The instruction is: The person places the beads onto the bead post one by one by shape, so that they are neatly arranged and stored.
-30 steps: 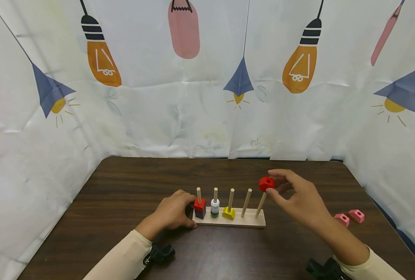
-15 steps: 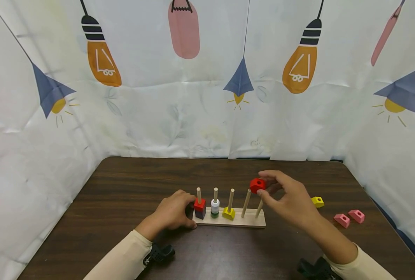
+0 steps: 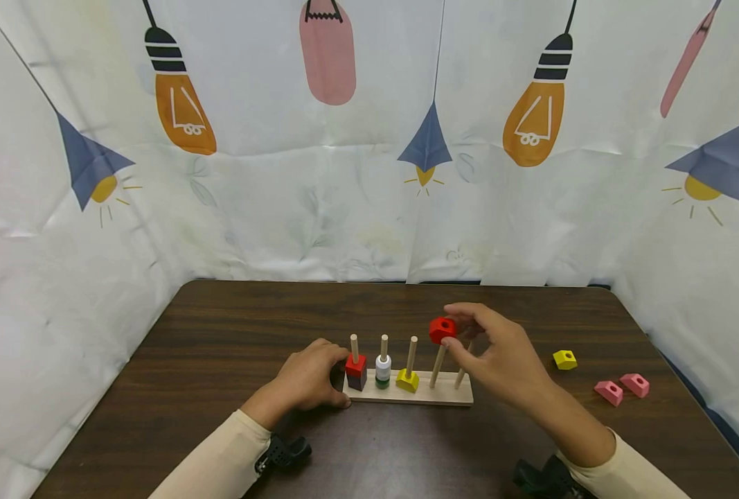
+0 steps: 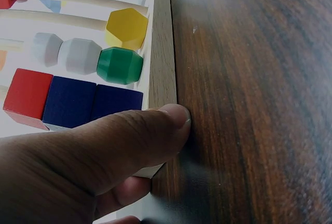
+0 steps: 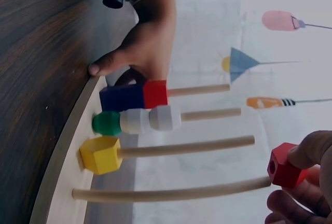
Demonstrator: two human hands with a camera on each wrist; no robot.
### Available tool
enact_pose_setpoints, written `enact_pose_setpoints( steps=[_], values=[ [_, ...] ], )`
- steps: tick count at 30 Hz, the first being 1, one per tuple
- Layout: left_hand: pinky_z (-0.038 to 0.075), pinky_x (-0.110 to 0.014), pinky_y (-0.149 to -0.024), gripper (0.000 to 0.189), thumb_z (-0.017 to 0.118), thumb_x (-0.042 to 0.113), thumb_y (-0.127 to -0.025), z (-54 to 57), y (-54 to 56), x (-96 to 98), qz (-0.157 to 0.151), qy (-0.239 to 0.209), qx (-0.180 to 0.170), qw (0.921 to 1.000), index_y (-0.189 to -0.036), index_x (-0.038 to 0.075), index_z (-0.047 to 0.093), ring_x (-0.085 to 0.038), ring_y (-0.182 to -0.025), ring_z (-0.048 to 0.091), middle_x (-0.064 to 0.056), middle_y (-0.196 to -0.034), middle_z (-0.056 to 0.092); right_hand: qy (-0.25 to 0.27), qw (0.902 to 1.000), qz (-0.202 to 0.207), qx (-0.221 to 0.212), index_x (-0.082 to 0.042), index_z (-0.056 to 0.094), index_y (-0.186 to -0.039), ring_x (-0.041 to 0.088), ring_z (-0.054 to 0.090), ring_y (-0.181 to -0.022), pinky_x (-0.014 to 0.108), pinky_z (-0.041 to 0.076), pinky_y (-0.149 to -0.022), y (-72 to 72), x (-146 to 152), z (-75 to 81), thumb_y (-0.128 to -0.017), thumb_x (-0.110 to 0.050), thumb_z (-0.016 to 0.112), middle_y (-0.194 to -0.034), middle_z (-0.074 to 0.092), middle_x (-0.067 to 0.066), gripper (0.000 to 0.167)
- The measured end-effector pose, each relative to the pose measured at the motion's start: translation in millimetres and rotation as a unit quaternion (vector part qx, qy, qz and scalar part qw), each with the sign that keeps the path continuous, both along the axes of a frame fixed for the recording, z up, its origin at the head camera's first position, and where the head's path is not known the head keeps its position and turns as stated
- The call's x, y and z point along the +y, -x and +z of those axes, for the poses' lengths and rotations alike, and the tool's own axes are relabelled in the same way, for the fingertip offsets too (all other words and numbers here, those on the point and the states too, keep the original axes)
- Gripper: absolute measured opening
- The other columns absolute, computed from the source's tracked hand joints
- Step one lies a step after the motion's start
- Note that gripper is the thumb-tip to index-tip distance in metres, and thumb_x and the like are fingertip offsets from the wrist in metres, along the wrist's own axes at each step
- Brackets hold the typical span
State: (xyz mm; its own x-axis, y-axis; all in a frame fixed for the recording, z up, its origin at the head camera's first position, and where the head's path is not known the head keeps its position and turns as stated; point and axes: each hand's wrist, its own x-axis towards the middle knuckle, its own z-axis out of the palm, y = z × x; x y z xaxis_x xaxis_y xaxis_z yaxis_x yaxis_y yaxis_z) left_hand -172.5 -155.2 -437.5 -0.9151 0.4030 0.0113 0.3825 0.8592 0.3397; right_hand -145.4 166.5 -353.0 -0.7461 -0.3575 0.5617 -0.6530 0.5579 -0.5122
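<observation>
Red, faceted and wooden-looking, the block (image 3: 442,330) I pinch between the thumb and fingers of my right hand (image 3: 490,346) sits up at the tip of the fourth peg (image 5: 171,194) from the left. From the right wrist view, its hole looks slightly off the peg's end, and I can't tell whether the two touch. To do this well, I'd say: line the hole up with the peg's own slant, hold the block lightly by its sides with fingertips out of the hole, and push down only once the tip is inside. The block is compact, with no clear long axis; its hole runs roughly along the peg, the upper mouth facing up and toward me. The base (image 3: 419,396) lies lengthwise from left to right across the desk (image 3: 269,312), and my left hand (image 3: 309,374) grips its left end, thumb on the near edge, which should steady it. Next left of the fourth peg, a yellow piece (image 3: 407,380) sits low on the third; further left stand the white-and-green stack (image 3: 383,371) and the red-and-blue stack (image 3: 356,372). Out to the right lie a loose yellow block (image 3: 565,360) and two pink blocks (image 3: 609,393).
</observation>
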Motion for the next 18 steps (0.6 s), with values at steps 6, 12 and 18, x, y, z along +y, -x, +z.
enact_pose_setpoints(
  steps=[6, 12, 18],
  values=[
    [0.052, -0.053, -0.079, 0.067, 0.097, 0.038, -0.061, 0.1, 0.4, 0.0, 0.002, 0.001, -0.002, 1.0, -0.119, 0.018, 0.07, -0.021, -0.114, 0.057, 0.001, -0.115, 0.067, 0.008, 0.9999, 0.009, -0.007, -0.005, 0.064, -0.127, 0.009, 0.064, -0.079, 0.032, 0.056, -0.068, -1.1, -10, 1.1, -0.083, 0.0, 0.083, -0.107, 0.072, 0.003, 0.049],
    [0.052, -0.054, -0.079, 0.068, 0.097, 0.038, -0.062, -0.6, 0.8, -0.3, -0.001, 0.003, -0.005, 1.0, -0.121, 0.017, 0.07, -0.022, -0.115, 0.057, 0.001, -0.116, 0.067, 0.013, 0.9999, 0.006, -0.003, -0.005, 0.064, -0.127, 0.013, 0.066, -0.084, 0.037, 0.057, -0.073, -2.1, -20, 0.1, -0.083, -0.004, 0.084, -0.107, 0.072, 0.002, 0.049],
    [0.052, -0.053, -0.078, 0.065, 0.096, 0.039, -0.062, -1.6, 1.3, -0.3, -0.003, 0.005, -0.003, 1.0, -0.118, 0.019, 0.07, -0.021, -0.115, 0.057, 0.002, -0.115, 0.067, 0.016, 0.9998, -0.007, -0.007, -0.006, 0.064, -0.126, 0.011, 0.065, -0.084, 0.031, 0.056, -0.074, -2.6, -29, -1.4, -0.082, -0.004, 0.085, -0.103, 0.071, 0.0, 0.048]
  ],
)
